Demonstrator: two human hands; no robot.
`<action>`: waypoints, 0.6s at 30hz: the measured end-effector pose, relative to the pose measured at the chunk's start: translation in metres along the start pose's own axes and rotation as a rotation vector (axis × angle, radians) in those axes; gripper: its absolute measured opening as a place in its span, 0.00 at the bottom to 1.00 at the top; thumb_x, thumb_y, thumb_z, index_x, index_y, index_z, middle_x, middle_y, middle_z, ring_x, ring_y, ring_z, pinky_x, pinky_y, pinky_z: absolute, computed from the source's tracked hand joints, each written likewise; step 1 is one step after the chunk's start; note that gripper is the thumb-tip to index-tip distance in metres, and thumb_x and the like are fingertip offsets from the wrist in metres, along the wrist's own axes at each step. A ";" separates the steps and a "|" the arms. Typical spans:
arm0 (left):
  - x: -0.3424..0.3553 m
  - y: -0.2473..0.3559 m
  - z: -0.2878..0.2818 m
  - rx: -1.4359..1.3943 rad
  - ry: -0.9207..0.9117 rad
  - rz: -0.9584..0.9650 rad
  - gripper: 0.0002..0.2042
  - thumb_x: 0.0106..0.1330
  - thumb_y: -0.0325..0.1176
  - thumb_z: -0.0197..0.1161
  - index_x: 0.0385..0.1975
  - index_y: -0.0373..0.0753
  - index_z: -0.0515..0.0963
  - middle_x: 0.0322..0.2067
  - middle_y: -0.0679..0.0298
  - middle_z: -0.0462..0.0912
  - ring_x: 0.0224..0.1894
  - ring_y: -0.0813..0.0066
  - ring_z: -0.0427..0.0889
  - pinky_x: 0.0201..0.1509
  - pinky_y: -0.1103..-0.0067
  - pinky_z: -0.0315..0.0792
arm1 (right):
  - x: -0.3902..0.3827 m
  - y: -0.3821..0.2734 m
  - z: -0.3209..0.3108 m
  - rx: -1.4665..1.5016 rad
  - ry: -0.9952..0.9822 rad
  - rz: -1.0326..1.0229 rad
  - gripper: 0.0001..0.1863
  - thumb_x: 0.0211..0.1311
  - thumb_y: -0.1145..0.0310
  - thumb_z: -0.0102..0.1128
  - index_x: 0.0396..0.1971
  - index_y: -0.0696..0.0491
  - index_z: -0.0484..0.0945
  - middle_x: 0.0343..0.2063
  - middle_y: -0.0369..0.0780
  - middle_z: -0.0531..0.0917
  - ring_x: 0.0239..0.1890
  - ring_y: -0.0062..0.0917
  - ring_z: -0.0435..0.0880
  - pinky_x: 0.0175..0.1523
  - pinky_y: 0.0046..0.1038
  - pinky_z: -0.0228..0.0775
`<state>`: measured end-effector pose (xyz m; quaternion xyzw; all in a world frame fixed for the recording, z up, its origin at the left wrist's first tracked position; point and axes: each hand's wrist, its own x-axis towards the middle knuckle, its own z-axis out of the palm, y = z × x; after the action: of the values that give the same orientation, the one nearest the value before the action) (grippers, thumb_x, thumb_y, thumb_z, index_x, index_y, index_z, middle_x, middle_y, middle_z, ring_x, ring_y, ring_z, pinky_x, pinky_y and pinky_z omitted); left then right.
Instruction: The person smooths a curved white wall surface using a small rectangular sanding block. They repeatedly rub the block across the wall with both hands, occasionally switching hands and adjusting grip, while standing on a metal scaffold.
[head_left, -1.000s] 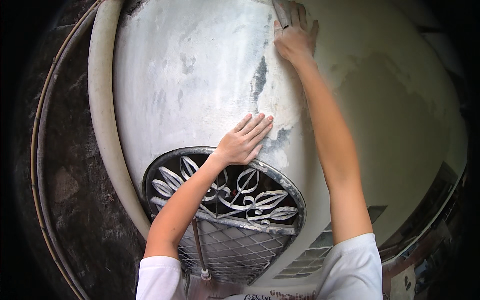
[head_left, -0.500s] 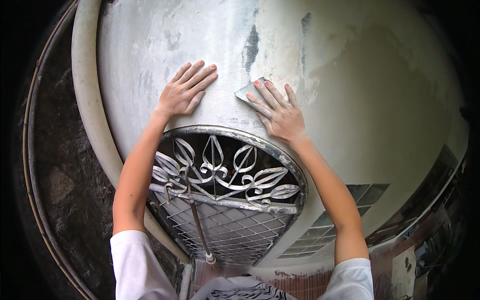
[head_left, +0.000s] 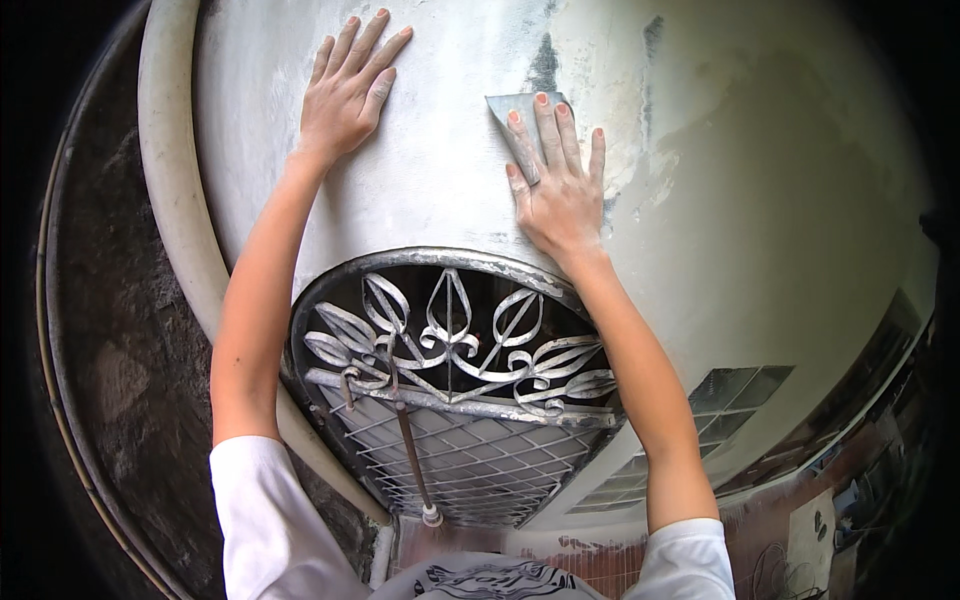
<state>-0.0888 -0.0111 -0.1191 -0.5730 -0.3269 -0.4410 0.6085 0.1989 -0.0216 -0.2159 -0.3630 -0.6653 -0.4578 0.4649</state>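
Observation:
My left hand (head_left: pixel 345 100) lies spread on the pale, patchy plastered wall (head_left: pixel 255 80), fingers pointing up and dusted white. My right hand (head_left: pixel 560 200) presses a grey sheet, apparently sandpaper (head_left: pixel 508 110), against the wall beside a dark grey streak; its dusty fingers lie over the sheet, one edge of which sticks out to the left. Below both hands is an arched opening with a white-painted scrollwork metal grille (head_left: pixel 450 335) and a diamond lattice (head_left: pixel 480 460) under it.
A thick pale pipe (head_left: pixel 168 150) curves down the left beside a dark rough wall (head_left: pixel 120 330), with thinner lines alongside. A brown rod (head_left: pixel 410 450) crosses the lattice. At right, below the greener wall, are paned windows (head_left: pixel 730 400) and a reddish lower area with clutter.
My left hand has moved up and left along the wall. My right hand came down from the top with the sheet, then shifted slightly upward over the last half second.

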 end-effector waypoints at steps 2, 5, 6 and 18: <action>0.006 -0.009 -0.009 -0.209 -0.197 -0.138 0.24 0.74 0.38 0.44 0.69 0.47 0.68 0.75 0.60 0.56 0.77 0.53 0.49 0.79 0.61 0.41 | -0.041 -0.017 0.000 0.017 -0.074 -0.049 0.31 0.71 0.50 0.48 0.73 0.31 0.60 0.76 0.33 0.55 0.77 0.27 0.50 0.79 0.47 0.29; 0.022 -0.018 -0.013 -0.195 -0.175 -0.156 0.24 0.74 0.37 0.43 0.69 0.47 0.68 0.75 0.60 0.55 0.77 0.53 0.48 0.79 0.60 0.41 | -0.073 -0.027 0.002 0.043 -0.099 -0.069 0.30 0.70 0.53 0.48 0.72 0.33 0.63 0.75 0.36 0.58 0.77 0.29 0.52 0.79 0.47 0.28; 0.024 -0.021 -0.014 -0.198 -0.172 -0.147 0.24 0.74 0.38 0.42 0.69 0.47 0.68 0.75 0.59 0.55 0.77 0.52 0.49 0.79 0.60 0.41 | -0.078 -0.028 0.003 0.055 -0.108 -0.057 0.29 0.70 0.53 0.48 0.72 0.34 0.64 0.75 0.37 0.58 0.77 0.30 0.52 0.79 0.47 0.29; 0.017 -0.024 -0.003 -0.171 -0.078 -0.198 0.24 0.74 0.36 0.41 0.69 0.45 0.67 0.75 0.58 0.55 0.77 0.51 0.50 0.78 0.59 0.42 | -0.083 -0.016 -0.001 0.060 -0.003 0.259 0.30 0.71 0.55 0.45 0.73 0.36 0.60 0.77 0.38 0.51 0.79 0.35 0.45 0.78 0.52 0.25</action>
<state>-0.1040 -0.0153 -0.0946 -0.6044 -0.3667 -0.5024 0.4979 0.2104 -0.0322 -0.2990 -0.4324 -0.6270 -0.3733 0.5297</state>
